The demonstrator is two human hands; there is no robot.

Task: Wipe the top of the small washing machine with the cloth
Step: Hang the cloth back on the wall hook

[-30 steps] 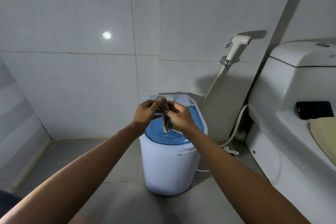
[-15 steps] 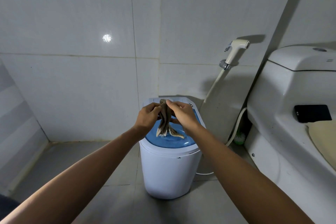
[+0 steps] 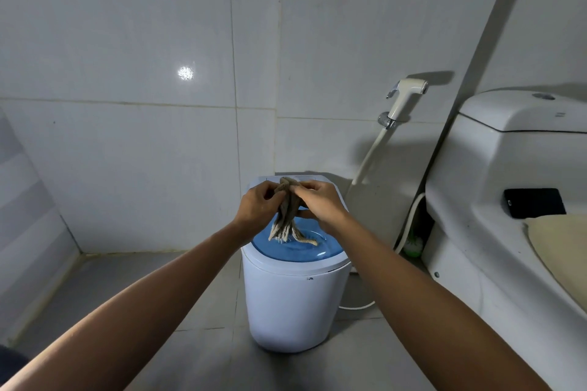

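Note:
A small white washing machine (image 3: 290, 305) with a round blue lid (image 3: 305, 251) stands on the floor against the tiled wall. Above the lid, a bunched beige cloth (image 3: 287, 216) hangs down, its frayed lower end touching the blue lid. My left hand (image 3: 259, 208) and my right hand (image 3: 320, 205) both pinch the cloth's top, one on each side. The back of the machine's top is partly hidden behind my hands.
A white toilet (image 3: 495, 200) stands close on the right, with a black phone (image 3: 535, 202) and a cream seat cover (image 3: 559, 247) on it. A bidet sprayer (image 3: 405, 98) and its hose hang on the wall behind. Grey floor (image 3: 133, 282) lies to the left.
The cloth has loosened from a tight bundle and hangs lower, its end now resting on the blue lid. Both hands stay gripping its top.

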